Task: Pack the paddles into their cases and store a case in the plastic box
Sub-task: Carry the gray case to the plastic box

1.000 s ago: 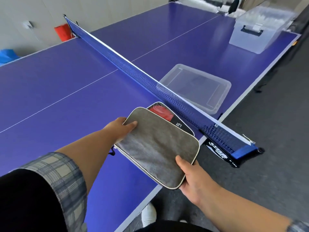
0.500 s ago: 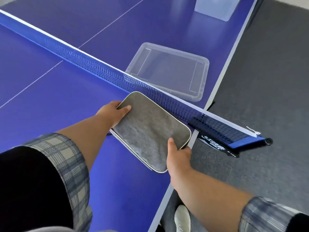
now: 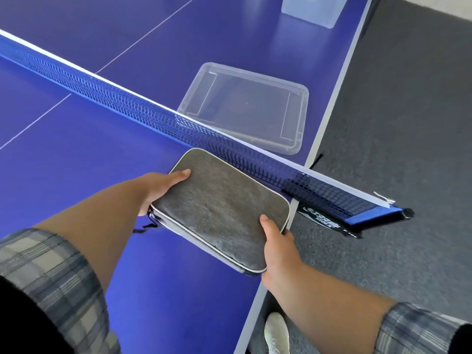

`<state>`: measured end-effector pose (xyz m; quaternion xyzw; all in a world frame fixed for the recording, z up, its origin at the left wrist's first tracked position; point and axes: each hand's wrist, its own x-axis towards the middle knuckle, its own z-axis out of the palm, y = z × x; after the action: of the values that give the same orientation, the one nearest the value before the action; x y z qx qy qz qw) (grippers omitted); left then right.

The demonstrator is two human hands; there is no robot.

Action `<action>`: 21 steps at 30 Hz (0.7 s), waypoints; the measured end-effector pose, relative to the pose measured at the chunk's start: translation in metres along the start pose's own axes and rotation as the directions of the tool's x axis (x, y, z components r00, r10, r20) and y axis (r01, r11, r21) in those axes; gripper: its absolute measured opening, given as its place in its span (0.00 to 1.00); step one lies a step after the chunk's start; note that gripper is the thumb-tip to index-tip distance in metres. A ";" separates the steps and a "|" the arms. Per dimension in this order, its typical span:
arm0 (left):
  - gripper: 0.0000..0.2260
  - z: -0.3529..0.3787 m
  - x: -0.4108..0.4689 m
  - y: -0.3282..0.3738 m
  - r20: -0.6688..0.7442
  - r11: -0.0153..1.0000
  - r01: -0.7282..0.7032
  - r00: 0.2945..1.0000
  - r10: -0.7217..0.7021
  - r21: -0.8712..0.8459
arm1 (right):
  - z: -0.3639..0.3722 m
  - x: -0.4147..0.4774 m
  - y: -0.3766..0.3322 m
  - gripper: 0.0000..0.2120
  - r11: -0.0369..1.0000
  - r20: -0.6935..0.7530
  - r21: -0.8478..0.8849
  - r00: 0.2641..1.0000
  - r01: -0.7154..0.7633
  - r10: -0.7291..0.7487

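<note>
A grey felt paddle case (image 3: 219, 208) with a pale piped edge lies closed at the near right corner of the blue table, just short of the net. My left hand (image 3: 159, 186) grips its left end, thumb on top. My right hand (image 3: 277, 241) holds its near right corner, thumb pressed on the flap. No paddle shows; the case's inside is hidden. Beyond the net lies a flat clear plastic lid (image 3: 249, 106). The clear plastic box (image 3: 310, 10) stands at the far right table edge, cut off by the frame's top.
The blue net (image 3: 132, 108) crosses the table diagonally, ending in a black clamp (image 3: 357, 213) that juts past the table's right edge. Dark grey carpet (image 3: 398, 123) lies to the right. A white shoe (image 3: 277, 333) shows below the table edge.
The case's grey flap came down over the red paddle, which no longer shows. The view tilted down and closer, so the plastic box slid to the top edge.
</note>
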<state>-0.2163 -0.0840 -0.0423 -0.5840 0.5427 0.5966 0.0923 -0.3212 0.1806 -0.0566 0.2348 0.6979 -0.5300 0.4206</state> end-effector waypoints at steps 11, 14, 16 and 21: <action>0.36 -0.010 -0.141 0.057 0.044 0.945 -0.327 0.944 0.326 0.008 | -0.057 -0.065 -0.087 0.18 0.956 0.230 0.161 0.932 0.246 -0.279; 0.32 0.017 -0.173 0.088 -0.017 0.893 -0.450 0.893 0.450 -0.004 | -0.089 -0.076 -0.127 0.25 0.907 0.243 0.176 0.876 0.383 -0.417; 0.31 0.045 -0.191 0.105 -0.054 0.860 -0.510 0.859 0.509 -0.011 | -0.118 -0.081 -0.151 0.23 0.873 0.248 0.167 0.838 0.458 -0.487; 0.29 0.145 -0.224 0.147 -0.125 0.782 -0.622 0.773 0.622 0.049 | -0.219 -0.070 -0.217 0.26 0.775 0.264 0.165 0.730 0.610 -0.630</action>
<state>-0.3452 0.0851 0.1767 -0.4105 0.7116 0.5514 -0.1453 -0.5259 0.3234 0.1376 -0.0823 0.6442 -0.6925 0.3139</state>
